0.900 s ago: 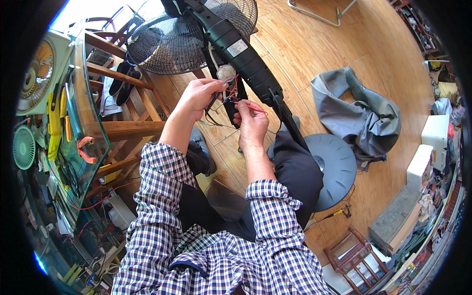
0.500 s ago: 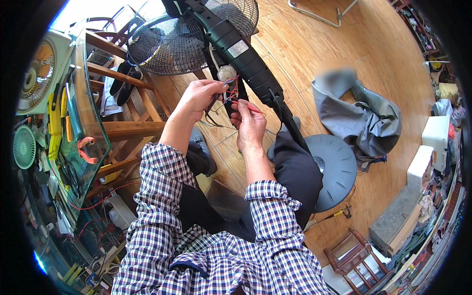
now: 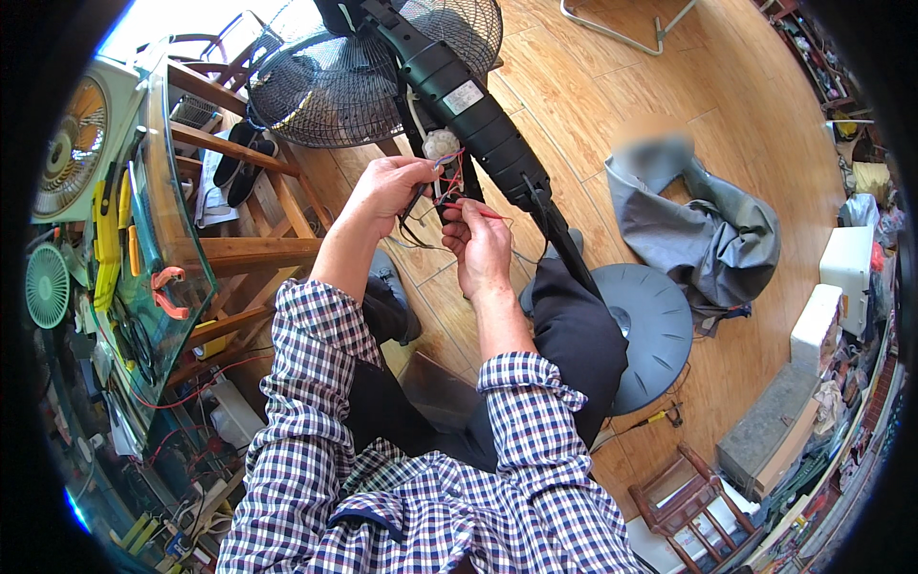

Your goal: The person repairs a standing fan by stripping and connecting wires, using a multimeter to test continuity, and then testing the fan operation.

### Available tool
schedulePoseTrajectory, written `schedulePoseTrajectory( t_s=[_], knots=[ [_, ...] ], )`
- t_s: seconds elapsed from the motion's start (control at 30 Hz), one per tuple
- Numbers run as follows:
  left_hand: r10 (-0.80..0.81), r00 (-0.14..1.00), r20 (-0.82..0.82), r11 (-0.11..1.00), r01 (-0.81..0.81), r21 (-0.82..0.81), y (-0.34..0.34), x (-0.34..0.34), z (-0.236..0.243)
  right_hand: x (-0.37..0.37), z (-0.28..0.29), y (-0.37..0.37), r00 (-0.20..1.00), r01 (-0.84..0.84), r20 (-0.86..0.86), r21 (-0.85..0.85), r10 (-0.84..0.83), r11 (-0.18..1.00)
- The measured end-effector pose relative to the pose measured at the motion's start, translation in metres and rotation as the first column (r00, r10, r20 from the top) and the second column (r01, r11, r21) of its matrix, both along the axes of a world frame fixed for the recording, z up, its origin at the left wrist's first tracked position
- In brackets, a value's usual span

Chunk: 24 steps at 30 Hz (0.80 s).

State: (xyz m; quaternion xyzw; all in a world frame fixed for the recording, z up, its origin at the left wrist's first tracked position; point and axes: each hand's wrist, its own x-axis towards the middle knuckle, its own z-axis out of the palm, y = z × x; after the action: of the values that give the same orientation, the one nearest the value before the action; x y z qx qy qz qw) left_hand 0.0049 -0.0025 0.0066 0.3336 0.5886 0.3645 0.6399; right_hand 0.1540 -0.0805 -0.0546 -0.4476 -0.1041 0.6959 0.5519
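In the head view a black fan (image 3: 316, 96) with wire guards lies at the top, its long black column (image 3: 488, 124) slanting down to the right. Beside the column are a small whitish part (image 3: 441, 143) and a tangle of thin red, blue and black wires (image 3: 457, 170). My left hand (image 3: 387, 196) is closed, pinching the wires just below the whitish part. Below and right of it, my right hand (image 3: 480, 247) is closed on a slim red probe-like piece (image 3: 488, 212) with a thin lead, held among the wires. Its tip is too small to make out.
A glass tabletop (image 3: 191, 287) with an orange clamp, tools and small fans is left, beside wooden frames (image 3: 244, 251). On the wooden floor (image 3: 564, 96) lie grey fabric (image 3: 727, 239) and a ridged grey disc (image 3: 650, 335). A small chair (image 3: 688, 497) and piled boxes (image 3: 813, 335) line the right.
My right hand has shifted slightly left and down, and the red piece with it. My left hand stays almost in place on the wires. The fan has not visibly moved.
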Motion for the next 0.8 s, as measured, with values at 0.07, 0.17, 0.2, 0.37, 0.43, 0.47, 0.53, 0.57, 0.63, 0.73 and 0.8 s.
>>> schedulePoseTrajectory(
  t_s=[0.07,0.17,0.2,0.37,0.43,0.47,0.53,0.57,0.63,0.73,0.8],
  knots=[
    [-0.005,1.0,-0.006,1.0,0.005,0.004,0.0,-0.001,0.0,0.001,-0.001,0.0,1.0,0.004,-0.016,-0.001,-0.004,1.0],
    [-0.001,1.0,0.015,1.0,0.001,0.022,0.0,-0.001,-0.001,0.001,0.0,0.0,1.0,-0.001,-0.016,-0.009,0.001,1.0],
    [0.008,1.0,0.013,1.0,-0.008,0.022,0.0,-0.001,-0.002,0.001,0.0,0.0,1.0,-0.003,-0.014,-0.009,0.003,1.0],
    [0.038,0.999,0.006,0.999,-0.039,0.035,0.001,-0.002,-0.009,0.002,-0.002,0.0,1.0,-0.011,-0.028,-0.003,0.011,1.0],
    [0.022,1.0,0.008,0.999,-0.022,0.023,0.001,-0.004,-0.007,0.001,0.002,0.0,0.999,0.027,0.029,-0.027,-0.027,0.999],
    [0.015,1.0,0.009,1.0,-0.015,0.018,0.001,-0.004,-0.007,0.0,0.004,0.0,0.997,0.047,0.058,-0.038,-0.045,0.998],
    [-0.009,0.999,-0.04,1.0,0.01,0.027,0.001,-0.002,-0.002,0.003,-0.002,0.001,0.97,0.147,0.196,-0.019,-0.141,0.989],
    [-0.02,0.998,-0.065,0.999,0.023,0.031,0.001,-0.001,-0.001,0.005,-0.005,0.001,0.947,0.195,0.262,-0.004,-0.188,0.981],
    [-0.049,0.995,-0.085,0.998,0.053,0.044,0.001,-0.003,-0.002,0.005,-0.002,0.005,0.931,0.269,0.251,0.012,-0.263,0.963],
    [-0.059,0.994,-0.088,0.995,0.066,0.078,-0.001,-0.004,-0.004,0.002,0.002,0.011,0.927,0.31,0.207,0.04,-0.312,0.95],
    [-0.062,0.994,-0.087,0.993,0.071,0.096,-0.002,-0.003,-0.004,0.0,0.001,0.015,0.929,0.314,0.183,0.071,-0.322,0.947]
  ],
)
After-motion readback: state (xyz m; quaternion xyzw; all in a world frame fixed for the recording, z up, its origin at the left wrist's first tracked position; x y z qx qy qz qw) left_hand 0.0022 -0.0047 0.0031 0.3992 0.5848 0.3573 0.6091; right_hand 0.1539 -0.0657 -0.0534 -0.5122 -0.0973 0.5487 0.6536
